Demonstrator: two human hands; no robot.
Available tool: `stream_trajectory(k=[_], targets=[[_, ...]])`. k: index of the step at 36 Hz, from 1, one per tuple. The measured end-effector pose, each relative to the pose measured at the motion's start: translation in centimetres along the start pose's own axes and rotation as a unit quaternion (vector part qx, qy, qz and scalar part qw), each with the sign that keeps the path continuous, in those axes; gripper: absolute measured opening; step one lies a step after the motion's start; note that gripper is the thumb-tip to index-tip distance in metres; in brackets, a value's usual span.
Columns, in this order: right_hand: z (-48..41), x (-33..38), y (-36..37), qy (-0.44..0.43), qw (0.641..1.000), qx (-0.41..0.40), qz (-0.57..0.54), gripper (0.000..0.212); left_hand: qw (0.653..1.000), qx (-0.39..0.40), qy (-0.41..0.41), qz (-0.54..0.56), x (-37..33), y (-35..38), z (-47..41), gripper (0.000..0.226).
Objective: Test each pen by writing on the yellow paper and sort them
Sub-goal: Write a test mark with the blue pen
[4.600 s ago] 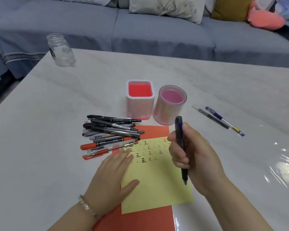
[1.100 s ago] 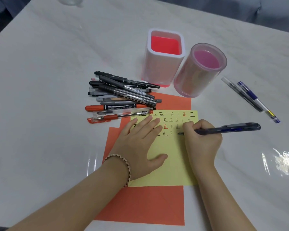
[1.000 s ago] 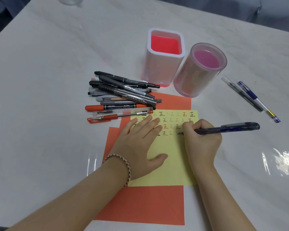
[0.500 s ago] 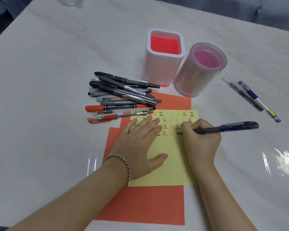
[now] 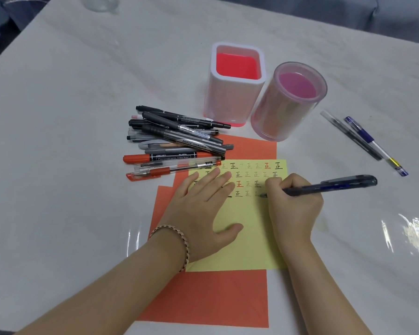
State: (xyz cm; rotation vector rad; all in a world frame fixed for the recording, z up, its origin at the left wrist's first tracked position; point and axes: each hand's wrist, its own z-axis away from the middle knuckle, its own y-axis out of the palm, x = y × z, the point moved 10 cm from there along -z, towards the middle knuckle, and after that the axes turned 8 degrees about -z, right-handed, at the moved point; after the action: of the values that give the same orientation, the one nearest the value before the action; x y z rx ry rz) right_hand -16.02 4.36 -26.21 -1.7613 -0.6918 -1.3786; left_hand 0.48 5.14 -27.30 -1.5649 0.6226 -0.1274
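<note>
The yellow paper [image 5: 248, 234] lies on orange paper [image 5: 203, 298] at the near side of the table. It carries four rows of small written marks, most of them dark and two red. The right hand [image 5: 294, 206] pinches a dark blue pen [image 5: 329, 187], with its tip on the fourth row. The left hand [image 5: 202, 211] rests flat on the paper with straight fingers and hides the marks at the left. The pile of pens [image 5: 177, 141] overlaps too much for an exact count. One square holder [image 5: 235, 97] and one round holder [image 5: 284, 110] stand behind, and two pens [image 5: 352, 136] lie apart at the right.
</note>
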Motion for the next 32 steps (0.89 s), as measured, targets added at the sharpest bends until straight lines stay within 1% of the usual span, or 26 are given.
stream_trajectory(k=[6, 10, 13, 17, 20, 21, 23, 24, 25, 27, 28, 30, 32], targets=[[-0.2, -0.2, -0.5, 0.014, 1.0, -0.012, -0.015, 0.039, 1.0, 0.006, -0.005, 0.0, 0.1, 0.0, 0.0, 0.066], [-0.4, -0.3, -1.1, 0.055, 0.996, -0.019, -0.072, 0.036, 1.0, 0.029, -0.011, 0.0, 0.2, 0.2, 0.0, 0.067], [-0.4, -0.4, -1.6, 0.106, 0.99, -0.004, -0.095, 0.035, 0.999, 0.05, -0.016, -0.002, 0.2, 0.3, 0.1, 0.074], [-0.1, 0.3, -2.5, 0.143, 0.987, 0.028, -0.07, 0.048, 0.998, 0.061, -0.013, -0.013, 0.2, 0.3, 0.2, 0.082], [0.0, 0.6, -2.8, 0.194, 0.974, 0.064, -0.101, 0.063, 0.996, 0.075, 0.005, -0.048, 0.1, 0.3, 0.1, 0.089], [-0.1, 0.9, -3.0, 0.197, 0.972, 0.08, -0.096, 0.067, 0.995, 0.081, 0.01, -0.058, 0.1, 0.3, 0.1, 0.09], [-0.5, 1.8, -3.6, 0.174, 0.978, 0.1, -0.052, 0.069, 0.993, 0.087, 0.015, -0.072, 0.3, 0.2, 0.2, 0.092], [-0.7, 2.4, -3.9, 0.158, 0.981, 0.103, -0.041, 0.062, 0.993, 0.087, 0.013, -0.072, 0.5, 0.1, 0.3, 0.091], [-0.8, 3.1, -4.1, 0.144, 0.983, 0.104, -0.048, 0.051, 0.994, 0.086, 0.007, -0.069, 0.9, 0.0, 0.4, 0.09], [-0.8, 4.5, -4.2, 0.122, 0.981, 0.112, -0.097, 0.025, 0.994, 0.083, 0.006, -0.066, 1.3, -0.4, 0.6, 0.08], [-0.7, 5.2, -4.1, 0.118, 0.979, 0.12, -0.118, 0.019, 0.994, 0.084, 0.004, -0.067, 1.5, -0.4, 0.8, 0.073], [-0.3, 6.0, -3.7, 0.125, 0.971, 0.14, -0.151, 0.018, 0.994, 0.078, 0.003, -0.071, 1.9, -0.3, 1.1, 0.065], [0.0, 6.1, -3.0, 0.154, 0.957, 0.161, -0.187, 0.017, 0.996, 0.069, 0.006, -0.059, 2.0, -0.1, 1.4, 0.063]])
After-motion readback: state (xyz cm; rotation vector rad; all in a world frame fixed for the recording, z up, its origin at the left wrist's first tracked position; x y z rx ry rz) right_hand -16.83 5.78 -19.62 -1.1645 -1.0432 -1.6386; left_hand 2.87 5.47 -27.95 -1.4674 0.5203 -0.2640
